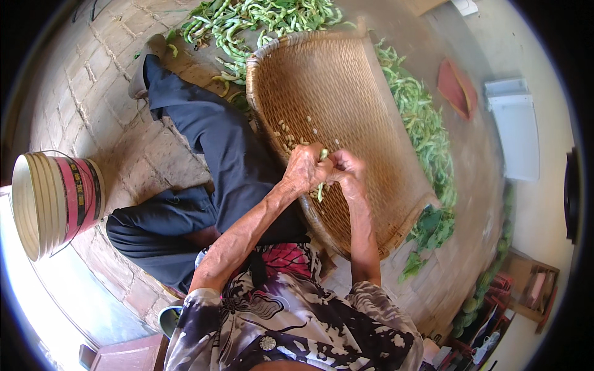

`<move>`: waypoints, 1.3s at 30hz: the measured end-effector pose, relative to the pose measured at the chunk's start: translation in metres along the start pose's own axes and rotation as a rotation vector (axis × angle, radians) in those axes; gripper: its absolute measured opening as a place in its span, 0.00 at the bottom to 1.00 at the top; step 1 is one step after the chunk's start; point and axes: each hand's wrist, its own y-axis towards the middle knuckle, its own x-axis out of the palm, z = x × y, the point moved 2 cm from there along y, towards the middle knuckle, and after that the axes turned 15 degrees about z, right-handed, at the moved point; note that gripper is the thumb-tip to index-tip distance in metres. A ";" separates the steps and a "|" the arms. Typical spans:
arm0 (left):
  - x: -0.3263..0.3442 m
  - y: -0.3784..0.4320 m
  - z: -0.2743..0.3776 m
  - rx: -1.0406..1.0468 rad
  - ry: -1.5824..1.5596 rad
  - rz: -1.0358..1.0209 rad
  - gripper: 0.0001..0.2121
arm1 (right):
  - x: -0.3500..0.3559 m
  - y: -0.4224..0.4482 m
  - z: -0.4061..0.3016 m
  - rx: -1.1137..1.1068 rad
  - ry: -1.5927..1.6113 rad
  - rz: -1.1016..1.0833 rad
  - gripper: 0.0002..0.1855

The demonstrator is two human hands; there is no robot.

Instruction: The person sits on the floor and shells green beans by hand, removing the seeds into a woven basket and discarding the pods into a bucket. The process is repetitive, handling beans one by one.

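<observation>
A green bean pod (323,154) sticks out above and below my left hand (308,164), whose fingers are closed around it. My right hand (347,168) meets the left one at the pod, fingers bent; whether it grips the pod too is hidden. Both hands are over the near rim of a woven wicker winnowing basket (343,88), which lies tilted before me. Several pale shelled beans (287,137) are scattered on the weave just beyond my left hand, with a few more partly covered by the hands.
Heaps of green bean pods (260,18) lie beyond the basket and along its right side (417,125). A plastic bucket (83,195) lies at the left on the brick floor (125,143). A red bag-like object (457,88) and several green melons (473,303) are at the right.
</observation>
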 end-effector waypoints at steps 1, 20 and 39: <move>0.001 0.002 -0.004 -0.045 -0.050 -0.015 0.08 | -0.002 0.001 0.000 0.041 0.038 -0.011 0.08; -0.004 0.001 -0.037 -0.474 -0.586 -0.122 0.05 | -0.019 0.019 0.020 0.242 0.201 0.107 0.07; -0.001 -0.001 -0.037 -0.420 -0.711 -0.096 0.10 | 0.000 0.018 0.033 0.355 0.493 0.043 0.13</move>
